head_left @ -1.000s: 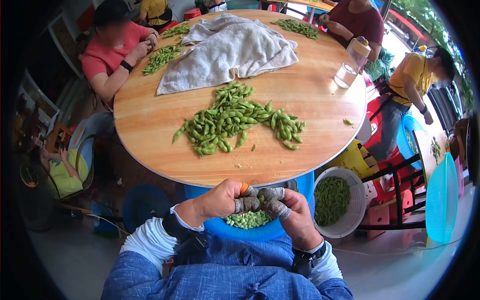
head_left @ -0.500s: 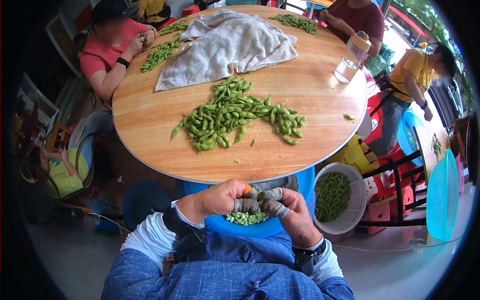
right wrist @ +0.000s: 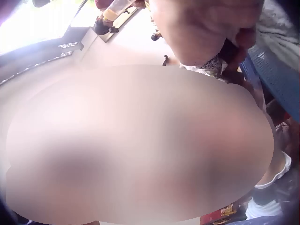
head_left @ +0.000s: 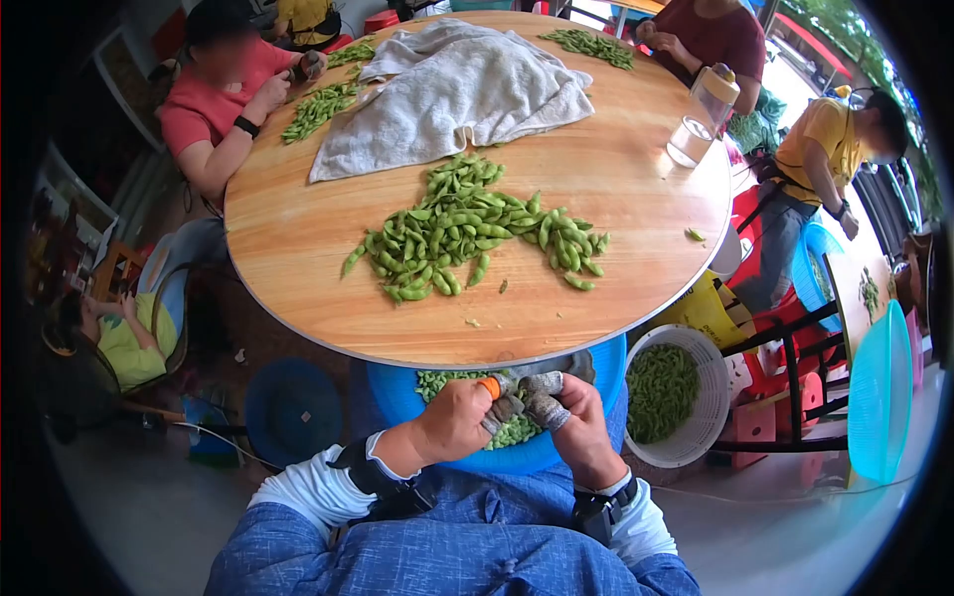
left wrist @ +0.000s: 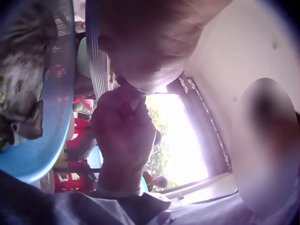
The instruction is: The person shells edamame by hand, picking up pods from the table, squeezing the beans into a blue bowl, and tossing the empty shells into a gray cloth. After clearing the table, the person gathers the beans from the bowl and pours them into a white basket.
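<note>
Over the blue basin (head_left: 397,402), my left hand (head_left: 452,417) and right hand (head_left: 586,427) meet at the fingertips, with fingers bent. Grey coverings wrap several fingers, and an orange band (head_left: 490,386) circles one on the left hand. Whether a pod is pinched between them is hidden. Shelled green beans (head_left: 515,431) lie in the basin below. Green pods (head_left: 447,238) are heaped on the round wooden table (head_left: 298,238) in front. The left wrist view shows the left hand (left wrist: 150,42) close up, and the right wrist view the right hand (right wrist: 206,28); neither shows the fingertips clearly.
A grey-white cloth (head_left: 447,99) and a clear bottle (head_left: 699,119) stand farther back on the table. A white basket (head_left: 711,397) of pods is at the right, and a dark blue basin (head_left: 293,412) at the left. Several people surround the table.
My left hand has shifted slightly down and right, with its wrist lower, uncovering more beans at the basin's left. The green thing between the fingertips earlier is no longer visible.
</note>
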`<move>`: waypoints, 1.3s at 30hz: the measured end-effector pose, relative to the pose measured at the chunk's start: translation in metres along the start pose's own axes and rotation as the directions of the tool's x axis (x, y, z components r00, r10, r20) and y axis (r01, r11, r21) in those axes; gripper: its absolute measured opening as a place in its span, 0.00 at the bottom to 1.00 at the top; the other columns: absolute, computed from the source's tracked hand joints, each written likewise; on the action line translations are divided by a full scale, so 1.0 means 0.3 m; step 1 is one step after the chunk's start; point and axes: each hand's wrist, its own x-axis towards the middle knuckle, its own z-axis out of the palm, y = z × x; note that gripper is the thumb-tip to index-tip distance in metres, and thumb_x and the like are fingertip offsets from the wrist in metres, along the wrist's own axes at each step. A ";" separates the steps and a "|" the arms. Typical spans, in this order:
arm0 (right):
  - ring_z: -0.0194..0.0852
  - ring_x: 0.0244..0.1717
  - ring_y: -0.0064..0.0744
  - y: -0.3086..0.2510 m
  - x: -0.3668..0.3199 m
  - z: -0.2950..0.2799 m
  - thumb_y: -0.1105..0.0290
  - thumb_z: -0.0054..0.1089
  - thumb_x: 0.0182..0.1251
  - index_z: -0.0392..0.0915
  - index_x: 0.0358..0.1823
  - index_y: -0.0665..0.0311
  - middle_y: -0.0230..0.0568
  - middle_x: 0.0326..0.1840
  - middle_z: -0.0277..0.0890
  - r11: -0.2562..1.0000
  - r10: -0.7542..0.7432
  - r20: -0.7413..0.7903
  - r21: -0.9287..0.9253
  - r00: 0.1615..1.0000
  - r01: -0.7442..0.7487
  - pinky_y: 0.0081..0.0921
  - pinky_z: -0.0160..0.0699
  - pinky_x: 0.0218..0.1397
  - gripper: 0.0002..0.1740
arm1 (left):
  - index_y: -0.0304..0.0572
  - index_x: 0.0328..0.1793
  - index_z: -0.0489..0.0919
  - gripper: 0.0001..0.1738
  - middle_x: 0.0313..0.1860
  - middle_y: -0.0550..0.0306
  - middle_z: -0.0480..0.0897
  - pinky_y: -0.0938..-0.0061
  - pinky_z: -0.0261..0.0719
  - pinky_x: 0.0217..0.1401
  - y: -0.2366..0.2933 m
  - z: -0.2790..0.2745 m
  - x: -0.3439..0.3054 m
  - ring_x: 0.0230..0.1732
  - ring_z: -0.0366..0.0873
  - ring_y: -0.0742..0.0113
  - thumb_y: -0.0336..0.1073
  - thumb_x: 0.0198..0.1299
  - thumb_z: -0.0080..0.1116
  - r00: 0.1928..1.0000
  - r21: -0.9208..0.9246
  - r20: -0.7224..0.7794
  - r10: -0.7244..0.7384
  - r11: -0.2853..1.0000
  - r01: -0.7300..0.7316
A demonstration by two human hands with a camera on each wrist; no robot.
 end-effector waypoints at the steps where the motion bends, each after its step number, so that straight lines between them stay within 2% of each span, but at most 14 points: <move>1: 0.70 0.41 0.20 0.010 0.002 -0.004 0.75 0.53 0.58 0.71 0.43 0.70 0.34 0.40 0.74 0.999 -0.019 0.019 0.035 1.000 0.018 0.19 0.68 0.47 0.11 | 0.34 0.38 0.73 0.11 0.25 0.45 0.75 0.68 0.70 0.31 0.007 0.002 0.002 0.27 0.74 0.54 0.29 0.46 0.54 0.998 -0.165 -0.011 -0.063 0.984 0.060; 2: 0.70 0.41 0.20 0.021 0.003 -0.009 0.75 0.53 0.58 0.72 0.43 0.70 0.34 0.40 0.74 0.999 -0.036 0.024 0.034 0.999 0.035 0.19 0.68 0.47 0.11 | 0.36 0.40 0.74 0.10 0.25 0.52 0.75 0.76 0.69 0.30 -0.021 0.019 0.001 0.25 0.72 0.66 0.28 0.52 0.49 1.000 -0.292 -0.024 -0.017 0.956 0.009; 5: 0.70 0.41 0.21 0.047 0.009 -0.022 0.75 0.53 0.58 0.72 0.43 0.70 0.35 0.40 0.74 0.995 -0.097 0.050 0.029 0.994 0.096 0.19 0.67 0.47 0.11 | 0.39 0.39 0.73 0.07 0.20 0.62 0.71 0.83 0.63 0.23 -0.019 0.017 -0.011 0.20 0.65 0.77 0.28 0.56 0.45 0.918 -0.690 0.202 -0.342 0.616 0.381; 6: 0.70 0.42 0.21 0.053 0.011 -0.025 0.75 0.53 0.58 0.71 0.42 0.70 0.35 0.41 0.74 0.992 -0.122 0.064 0.027 0.991 0.120 0.19 0.67 0.47 0.11 | 0.40 0.39 0.73 0.07 0.19 0.64 0.68 0.85 0.60 0.21 -0.012 0.013 -0.012 0.18 0.62 0.79 0.28 0.57 0.44 0.894 -0.754 0.250 -0.373 0.504 0.421; 8: 0.69 0.42 0.21 0.052 0.013 -0.027 0.75 0.53 0.58 0.71 0.42 0.70 0.35 0.41 0.74 0.987 -0.161 0.090 0.006 0.983 0.161 0.20 0.67 0.47 0.11 | 0.42 0.38 0.72 0.06 0.17 0.68 0.64 0.88 0.53 0.17 0.005 0.006 -0.012 0.15 0.56 0.83 0.29 0.58 0.43 0.840 -0.839 0.355 -0.411 0.256 0.480; 14: 0.69 0.42 0.21 0.056 0.016 -0.045 0.74 0.53 0.58 0.71 0.42 0.70 0.35 0.41 0.73 0.984 -0.175 0.127 0.000 0.976 0.176 0.19 0.67 0.47 0.11 | 0.43 0.36 0.69 0.05 0.14 0.68 0.61 0.87 0.48 0.14 -0.025 0.020 -0.023 0.12 0.52 0.83 0.30 0.59 0.40 0.799 -0.856 0.496 -0.342 -0.038 0.515; 17: 0.69 0.41 0.21 0.053 0.014 -0.048 0.74 0.54 0.58 0.72 0.41 0.70 0.34 0.40 0.73 0.988 -0.154 0.120 -0.014 0.981 0.157 0.19 0.67 0.47 0.10 | 0.42 0.35 0.71 0.05 0.14 0.65 0.66 0.86 0.54 0.15 0.001 0.009 -0.015 0.14 0.59 0.81 0.29 0.58 0.43 0.802 -0.839 0.467 -0.371 0.099 0.535; 20: 0.69 0.39 0.20 0.019 0.003 -0.030 0.75 0.53 0.58 0.72 0.40 0.70 0.34 0.38 0.73 0.975 -0.105 0.087 -0.186 0.991 0.120 0.19 0.67 0.44 0.10 | 0.39 0.35 0.74 0.05 0.17 0.62 0.72 0.84 0.64 0.20 0.036 -0.034 0.014 0.18 0.67 0.78 0.27 0.54 0.47 0.870 -0.473 0.316 -0.377 0.733 0.490; 23: 0.68 0.37 0.20 -0.006 0.001 -0.014 0.75 0.53 0.57 0.72 0.38 0.72 0.34 0.34 0.73 0.889 -0.102 0.059 -0.442 0.993 0.117 0.19 0.68 0.41 0.09 | 0.34 0.35 0.76 0.06 0.20 0.62 0.75 0.83 0.69 0.26 -0.031 0.010 -0.011 0.23 0.70 0.78 0.26 0.51 0.50 0.988 -0.296 0.039 -0.152 0.942 0.157; 25: 0.68 0.35 0.20 -0.012 0.000 -0.015 0.76 0.53 0.57 0.72 0.38 0.72 0.34 0.32 0.73 0.841 -0.106 0.057 -0.527 0.993 0.120 0.19 0.68 0.39 0.08 | 0.33 0.35 0.75 0.05 0.22 0.63 0.75 0.84 0.70 0.27 -0.014 -0.012 -0.010 0.24 0.70 0.80 0.27 0.53 0.51 0.976 -0.296 0.099 -0.193 0.931 0.214; 31: 0.67 0.33 0.16 0.006 0.005 -0.006 0.75 0.54 0.58 0.72 0.34 0.70 0.30 0.31 0.73 0.920 -0.122 0.041 -0.369 0.992 0.128 0.16 0.68 0.37 0.06 | 0.33 0.35 0.75 0.05 0.22 0.64 0.76 0.85 0.70 0.26 0.005 -0.028 -0.007 0.24 0.70 0.81 0.27 0.54 0.50 0.894 -0.491 0.250 -0.373 0.746 0.449; 35: 0.70 0.28 0.36 -0.008 0.012 0.025 0.82 0.54 0.44 0.73 0.31 0.69 0.43 0.25 0.69 0.728 -0.266 0.079 -0.637 0.961 0.254 0.25 0.68 0.32 0.09 | 0.32 0.37 0.75 0.07 0.26 0.63 0.76 0.85 0.70 0.29 -0.018 -0.038 -0.003 0.27 0.71 0.81 0.24 0.53 0.48 0.842 -0.564 0.368 -0.396 0.625 0.540; 37: 0.69 0.27 0.43 0.003 0.025 0.021 0.84 0.53 0.38 0.73 0.29 0.69 0.45 0.24 0.68 0.592 -0.332 0.177 -0.725 0.927 0.351 0.28 0.68 0.30 0.12 | 0.32 0.38 0.74 0.09 0.27 0.64 0.75 0.84 0.69 0.29 -0.063 0.008 -0.015 0.27 0.69 0.80 0.23 0.49 0.47 0.911 -0.563 0.216 -0.351 0.718 0.410; 39: 0.68 0.27 0.47 0.013 0.026 0.025 0.84 0.52 0.33 0.73 0.29 0.68 0.47 0.24 0.67 0.587 -0.329 0.193 -0.725 0.924 0.360 0.31 0.67 0.29 0.15 | 0.32 0.40 0.73 0.12 0.27 0.64 0.74 0.84 0.68 0.29 -0.088 0.041 -0.026 0.27 0.68 0.79 0.22 0.47 0.47 0.936 -0.568 0.124 -0.329 0.750 0.339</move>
